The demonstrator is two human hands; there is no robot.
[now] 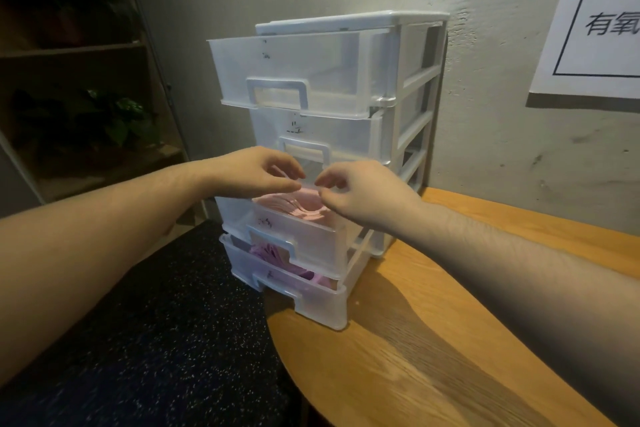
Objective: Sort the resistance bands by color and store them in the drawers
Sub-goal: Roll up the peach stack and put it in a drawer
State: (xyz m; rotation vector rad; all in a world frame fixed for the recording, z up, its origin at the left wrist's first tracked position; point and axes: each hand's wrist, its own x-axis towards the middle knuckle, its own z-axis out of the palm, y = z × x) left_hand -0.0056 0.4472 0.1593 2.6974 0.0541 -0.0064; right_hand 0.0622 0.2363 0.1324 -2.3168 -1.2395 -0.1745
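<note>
**Both hands over the third drawer, pink bands inside**

Translucent white plastic four-drawer cabinet (398, 135) stands at frame centre on the rounded wooden surface (433, 340), near its left edge, back to the grey plaster wall (519, 149)

Top drawer (294, 69) pulled out, looks bare. Second drawer (311, 139) pushed in. Third drawer (311, 239) pulled out, holds a stack of pale pink flat resistance bands (298, 204). Bottom drawer (304, 291) pulled out, holds crumpled purple resistance bands (266, 251)

Left hand (252, 172) reaches in from the left edge, above the third drawer; fingers curled, thumb and fingertips drawn together, a pale pink strip seen between them. Right hand (353, 192) comes in from the right, fingers curled, thumb and forefinger pinched just over the pink stack; cannot tell whether it truly grips a band

Hands sit near each other, not touching

White paper sheet with black print (588, 17) on the wall, upper right. Dark shelf with green plants (86, 114) at left. Dark speckled floor (156, 340) lower left
</note>
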